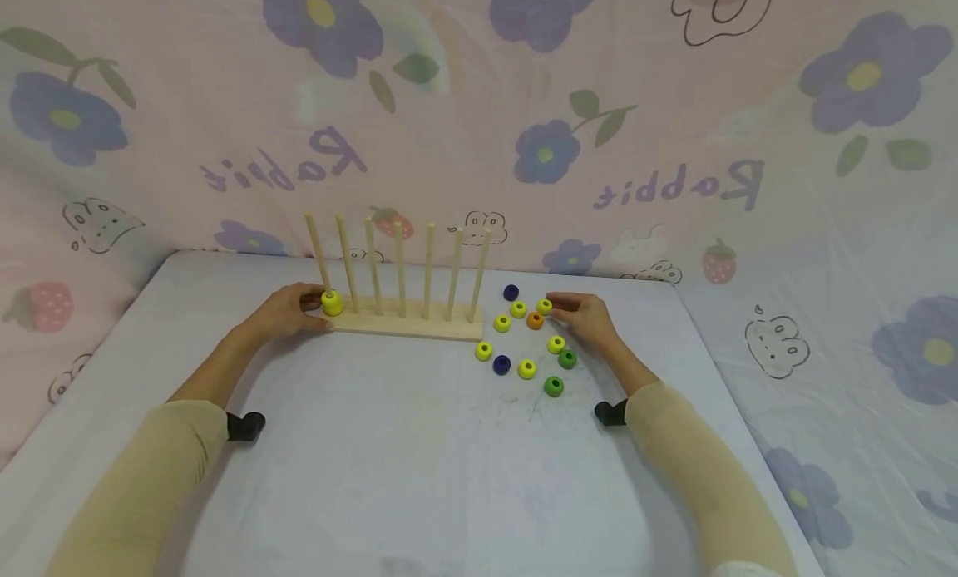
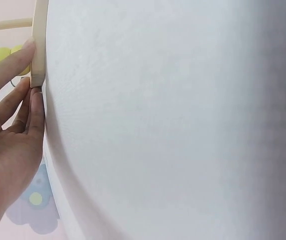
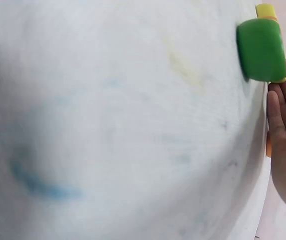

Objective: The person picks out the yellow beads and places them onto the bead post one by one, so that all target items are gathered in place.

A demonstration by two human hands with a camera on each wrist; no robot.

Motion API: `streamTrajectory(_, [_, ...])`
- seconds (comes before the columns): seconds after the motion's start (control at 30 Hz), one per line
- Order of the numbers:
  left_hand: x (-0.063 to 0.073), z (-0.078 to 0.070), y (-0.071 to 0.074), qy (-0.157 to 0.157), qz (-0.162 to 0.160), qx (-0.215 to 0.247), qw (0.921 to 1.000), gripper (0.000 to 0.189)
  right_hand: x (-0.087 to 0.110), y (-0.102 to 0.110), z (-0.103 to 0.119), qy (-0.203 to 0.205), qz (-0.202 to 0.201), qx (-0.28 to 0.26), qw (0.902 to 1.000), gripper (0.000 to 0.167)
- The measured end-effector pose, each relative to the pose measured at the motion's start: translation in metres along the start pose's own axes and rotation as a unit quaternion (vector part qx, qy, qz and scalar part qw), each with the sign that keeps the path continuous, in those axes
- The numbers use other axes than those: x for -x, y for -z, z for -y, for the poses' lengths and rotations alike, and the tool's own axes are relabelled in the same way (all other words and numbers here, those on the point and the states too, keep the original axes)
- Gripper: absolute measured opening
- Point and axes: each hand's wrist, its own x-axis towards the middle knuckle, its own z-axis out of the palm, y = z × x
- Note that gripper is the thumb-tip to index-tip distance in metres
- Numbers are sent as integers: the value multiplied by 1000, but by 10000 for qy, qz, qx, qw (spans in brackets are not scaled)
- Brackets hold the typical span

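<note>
A wooden peg rack [image 1: 404, 323] with several upright pegs stands toward the back of the table. Yellow beads [image 1: 333, 303] are stacked on its leftmost peg. At that end my left hand [image 1: 288, 313] grips the base, thumb at the front and fingers round the end; in the left wrist view the thumb lies near the yellow beads. To the right of the rack, my right hand [image 1: 587, 318] pinches a yellow bead [image 1: 544, 307] at its fingertips, low over the table. In the right wrist view a green bead [image 3: 261, 50] partly hides those fingertips.
Loose beads lie between the rack and my right hand: several yellow ones [image 1: 527, 369], two dark blue [image 1: 502, 365], two green [image 1: 554, 386] and an orange one [image 1: 535, 320]. A patterned cloth [image 1: 449, 128] hangs behind the white table [image 1: 419, 461].
</note>
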Motion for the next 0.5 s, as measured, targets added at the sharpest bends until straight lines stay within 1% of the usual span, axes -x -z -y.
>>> streamTrajectory(0.33, [0,1,-1,-35,-7,27,10000,82,-3,-7,-3,-18,-245,275,9993,38])
streamTrajectory(0.5, [-1,2,-1,2,0,7,10000,81,-5,-9,-2,28,-334,364,9988,36])
